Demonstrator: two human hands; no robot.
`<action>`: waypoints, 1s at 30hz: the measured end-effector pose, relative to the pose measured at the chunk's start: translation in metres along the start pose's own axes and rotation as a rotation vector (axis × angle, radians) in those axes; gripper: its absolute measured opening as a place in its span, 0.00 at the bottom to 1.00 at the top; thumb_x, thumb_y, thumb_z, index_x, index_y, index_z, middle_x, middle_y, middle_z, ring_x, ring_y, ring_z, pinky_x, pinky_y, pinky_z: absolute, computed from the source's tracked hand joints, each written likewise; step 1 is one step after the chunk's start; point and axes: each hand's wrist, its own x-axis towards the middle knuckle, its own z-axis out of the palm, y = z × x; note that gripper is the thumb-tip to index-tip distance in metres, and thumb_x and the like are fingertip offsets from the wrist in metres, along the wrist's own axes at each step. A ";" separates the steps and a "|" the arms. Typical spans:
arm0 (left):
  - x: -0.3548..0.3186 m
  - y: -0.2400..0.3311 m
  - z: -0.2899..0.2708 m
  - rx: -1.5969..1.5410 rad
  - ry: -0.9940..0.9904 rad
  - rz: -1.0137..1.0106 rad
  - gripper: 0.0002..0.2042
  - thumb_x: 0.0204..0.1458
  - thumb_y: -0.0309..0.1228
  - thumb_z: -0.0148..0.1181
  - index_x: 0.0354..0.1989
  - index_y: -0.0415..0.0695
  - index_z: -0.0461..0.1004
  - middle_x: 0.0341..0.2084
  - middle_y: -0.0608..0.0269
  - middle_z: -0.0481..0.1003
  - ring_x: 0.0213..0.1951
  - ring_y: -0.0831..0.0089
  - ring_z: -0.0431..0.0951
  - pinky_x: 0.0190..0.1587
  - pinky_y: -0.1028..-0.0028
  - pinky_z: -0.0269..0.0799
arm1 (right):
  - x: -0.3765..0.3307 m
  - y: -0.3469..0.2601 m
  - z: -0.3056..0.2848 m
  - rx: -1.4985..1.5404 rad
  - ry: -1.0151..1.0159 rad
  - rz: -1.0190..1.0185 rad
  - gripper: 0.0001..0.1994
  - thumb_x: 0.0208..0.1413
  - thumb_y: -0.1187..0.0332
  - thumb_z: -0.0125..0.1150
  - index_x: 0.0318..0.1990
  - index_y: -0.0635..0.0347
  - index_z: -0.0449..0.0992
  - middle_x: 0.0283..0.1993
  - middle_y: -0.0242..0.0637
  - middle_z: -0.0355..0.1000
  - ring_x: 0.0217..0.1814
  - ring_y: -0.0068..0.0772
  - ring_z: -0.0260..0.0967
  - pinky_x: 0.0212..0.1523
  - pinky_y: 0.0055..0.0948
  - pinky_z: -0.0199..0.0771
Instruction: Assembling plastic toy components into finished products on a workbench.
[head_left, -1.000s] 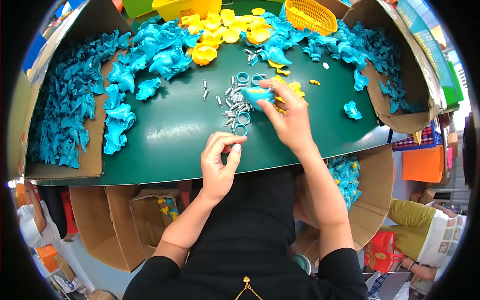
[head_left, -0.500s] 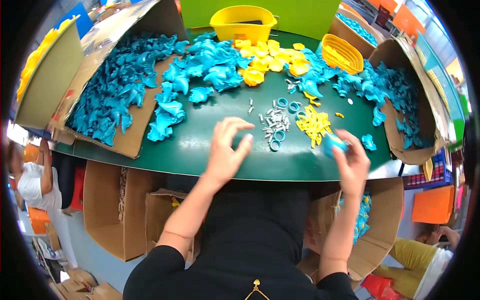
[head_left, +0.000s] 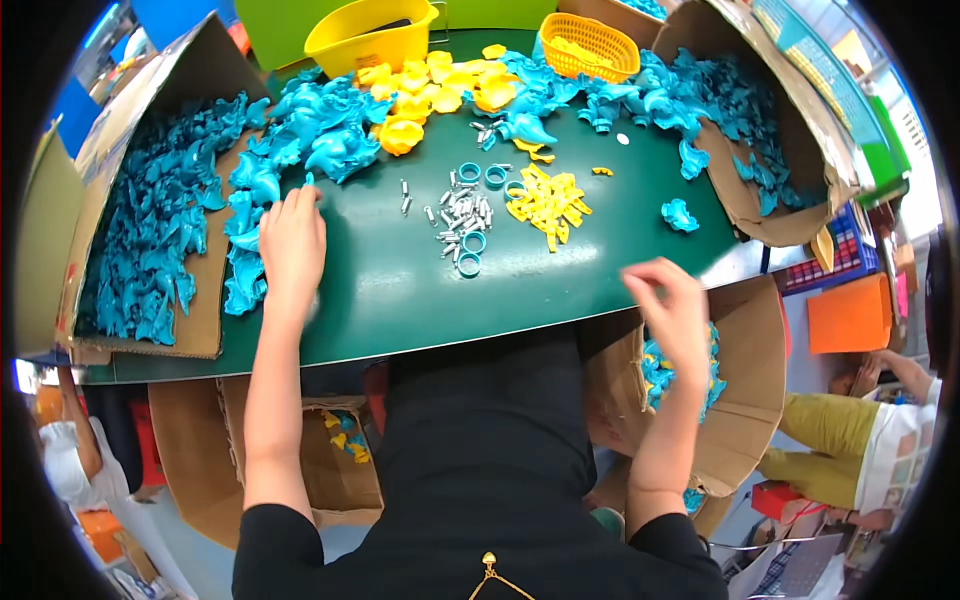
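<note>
My left hand (head_left: 293,245) reaches over the right side of a heap of shiny blue plastic pieces (head_left: 340,150). Its fingers are bent down and closed around a single blue piece (head_left: 309,180), which shows only as a small tip past the fingertips. Above the table's front edge, my right hand (head_left: 675,310) is empty, with thumb and forefinger curved and slightly apart. Between the hands lie small metal cylinders (head_left: 467,210), several blue rings (head_left: 468,265) and a pile of small yellow pieces (head_left: 550,203).
Cardboard boxes of blue pieces flank the green table (head_left: 380,290), at left (head_left: 215,300) and right (head_left: 790,225). At the back are yellow cup-shaped pieces (head_left: 402,135), a yellow tub (head_left: 350,50) and a yellow basket (head_left: 590,70). An open carton (head_left: 745,400) stands under my right hand.
My right hand has let go of the blue piece it held. My left hand has moved left from the table's middle to the blue heap. The view has swung to the right.
</note>
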 end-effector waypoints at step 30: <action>-0.066 0.178 -0.012 -0.739 -0.207 0.448 0.14 0.40 0.16 0.61 0.37 0.39 0.76 0.33 0.58 0.74 0.43 0.58 0.75 0.44 0.64 0.76 | -0.022 0.011 0.072 -0.326 -0.112 -0.430 0.27 0.50 0.74 0.67 0.60 0.59 0.73 0.59 0.43 0.69 0.59 0.48 0.67 0.59 0.42 0.68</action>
